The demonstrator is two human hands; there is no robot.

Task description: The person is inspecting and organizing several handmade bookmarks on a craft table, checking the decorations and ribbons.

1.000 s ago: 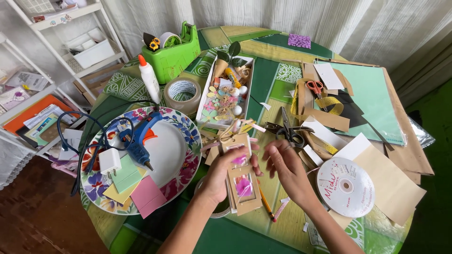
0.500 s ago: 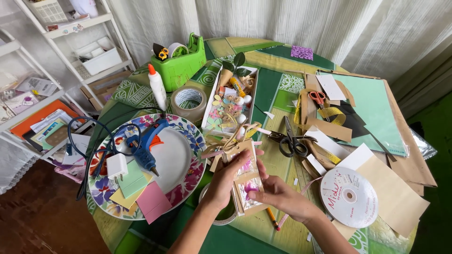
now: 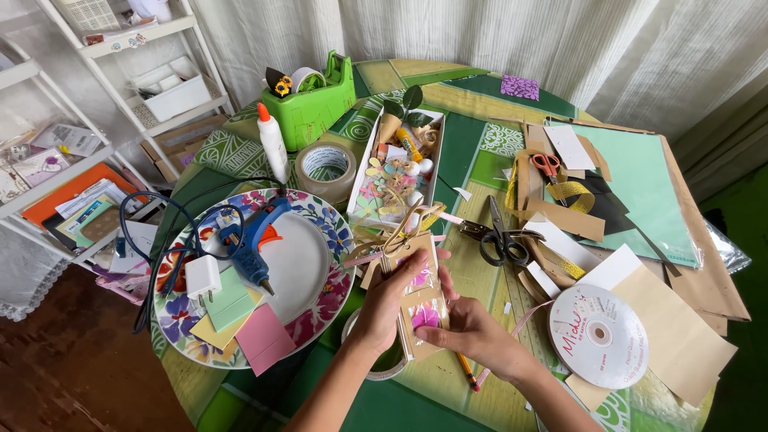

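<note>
Hands around brown, pink-flowered card

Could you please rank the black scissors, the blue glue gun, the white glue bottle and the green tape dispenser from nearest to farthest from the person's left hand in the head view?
From the left hand:
1. Black scissors, just up and right of it.
2. Blue glue gun, left, on the floral plate.
3. White glue bottle, upper left, standing.
4. Green tape dispenser, at the far table edge.

Probably home craft corner: glue gun, scissors.
</note>
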